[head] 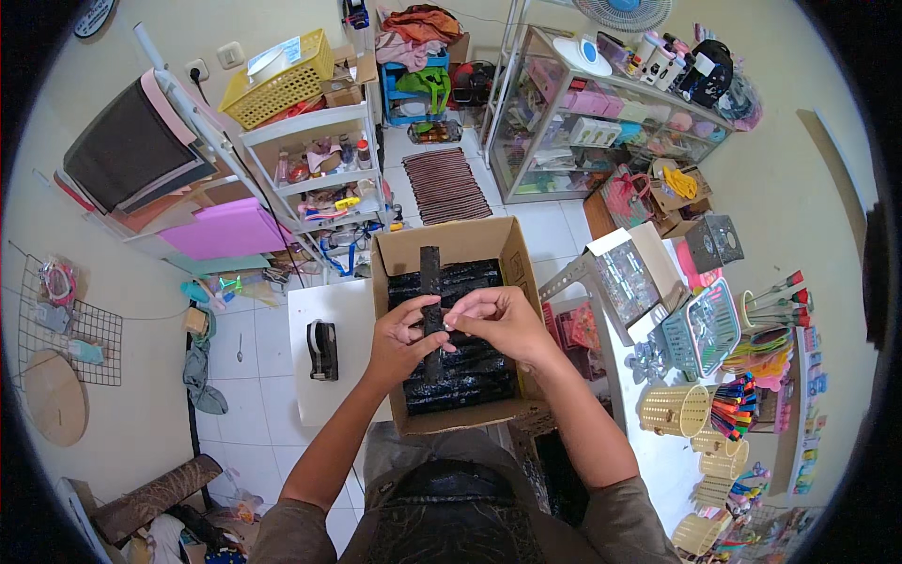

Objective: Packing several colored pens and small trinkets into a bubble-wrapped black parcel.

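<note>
My left hand (409,338) holds a long, flat black strip (430,271) upright between thumb and fingers. Against the strip's right edge, the thumb and forefinger of my right hand (506,323) pinch a small shiny piece (447,326), too small to identify. Both hands are over an open cardboard box (451,421). Inside it lie several bundles in glossy black wrapping (461,396), side by side and partly hidden by my hands. The strip's lower end hangs above these bundles.
A black tape dispenser (323,350) stands on the white table (303,405) left of the box. On the right, a white table (645,486) carries a light-blue basket (680,345) and cream perforated cups (674,411). A shelf rack (310,185) and glass cabinet (525,151) stand beyond.
</note>
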The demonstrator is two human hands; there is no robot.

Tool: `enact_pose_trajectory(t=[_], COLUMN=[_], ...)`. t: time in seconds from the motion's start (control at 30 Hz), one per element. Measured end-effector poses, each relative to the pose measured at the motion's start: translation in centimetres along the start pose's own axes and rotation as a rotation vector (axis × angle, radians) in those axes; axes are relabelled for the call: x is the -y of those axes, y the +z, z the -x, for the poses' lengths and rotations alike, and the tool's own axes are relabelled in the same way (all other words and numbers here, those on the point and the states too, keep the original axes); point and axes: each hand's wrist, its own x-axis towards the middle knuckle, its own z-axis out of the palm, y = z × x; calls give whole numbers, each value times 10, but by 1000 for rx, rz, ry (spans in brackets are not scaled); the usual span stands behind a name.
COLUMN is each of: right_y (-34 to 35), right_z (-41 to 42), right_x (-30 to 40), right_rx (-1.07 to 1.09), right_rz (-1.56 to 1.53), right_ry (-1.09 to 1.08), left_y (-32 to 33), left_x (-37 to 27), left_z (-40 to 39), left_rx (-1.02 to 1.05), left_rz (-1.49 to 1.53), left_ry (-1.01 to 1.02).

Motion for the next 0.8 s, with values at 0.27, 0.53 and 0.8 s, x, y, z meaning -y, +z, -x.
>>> enact_pose_trajectory(t=[0.27,0.53,0.8], right_y=[4,13,15], right_z=[0,6,11], right_x=[-5,-2,-26], right_rx=[58,-169,-282], right_rz=[57,331,171], right_ry=[-48,-239,-299], left_y=[8,11,26], left_x=[-6,2,-2], left_z=[0,-1,-1], left_rx=[8,23,-27], left_rz=[5,161,74], left_ry=[-5,27,-5])
